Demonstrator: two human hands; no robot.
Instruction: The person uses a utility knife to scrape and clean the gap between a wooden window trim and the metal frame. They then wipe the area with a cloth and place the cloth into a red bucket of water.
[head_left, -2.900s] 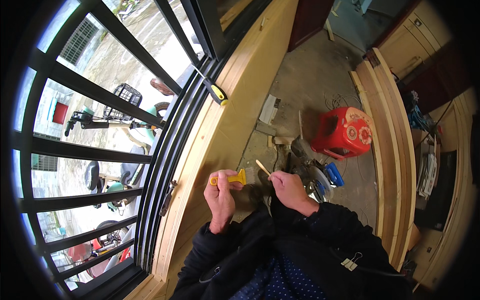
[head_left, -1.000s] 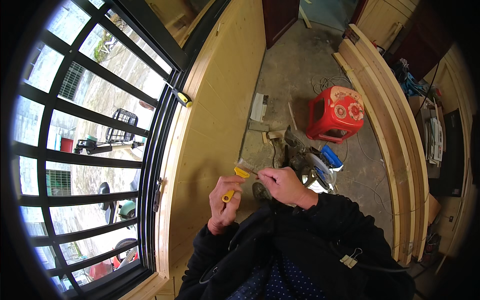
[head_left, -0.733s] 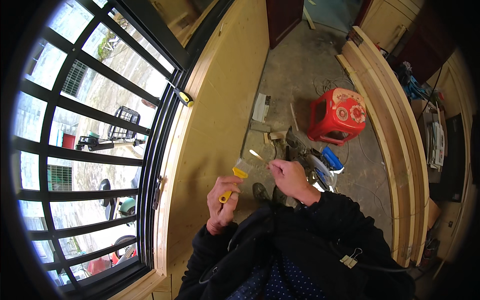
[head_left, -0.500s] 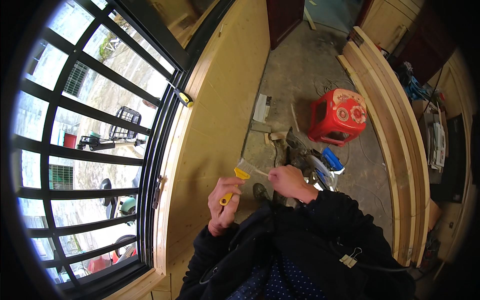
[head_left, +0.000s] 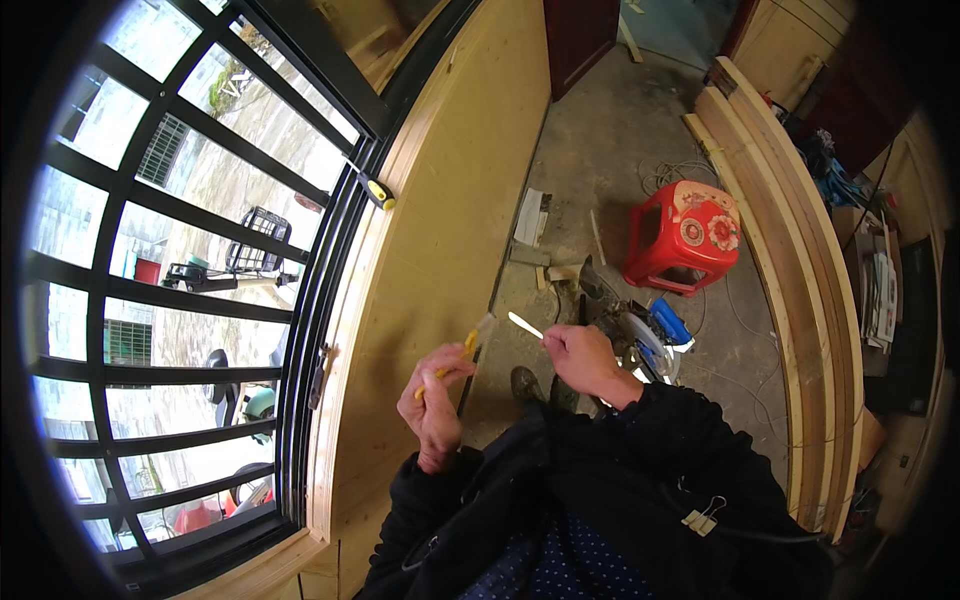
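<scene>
My left hand [head_left: 432,392] is closed around the handle of a yellow paintbrush [head_left: 471,344], now seen nearly edge-on with its pale bristles pointing up and to the right. Between the fingertips of my right hand [head_left: 588,358] is a thin, flat, pale stick [head_left: 524,325], its rounded end pointing up and left. A small gap separates the stick from the bristles. Both hands are in front of my body, the left one beside the wooden panel [head_left: 440,235]. A yellow-and-black-handled screwdriver [head_left: 377,194] lies on the window ledge, beyond my left hand.
A barred black window [head_left: 197,285] fills the left side. On the floor are a red plastic stool [head_left: 684,238], a blue object [head_left: 670,320] among tools, and wood offcuts [head_left: 565,271]. Long timber boards [head_left: 775,250] stand along the right, and loose cable [head_left: 680,174] lies behind the stool.
The paintbrush has turned from showing its broad face to nearly edge-on. The stick, earlier at the bristles, has swung up and apart from them, showing its bright flat face.
</scene>
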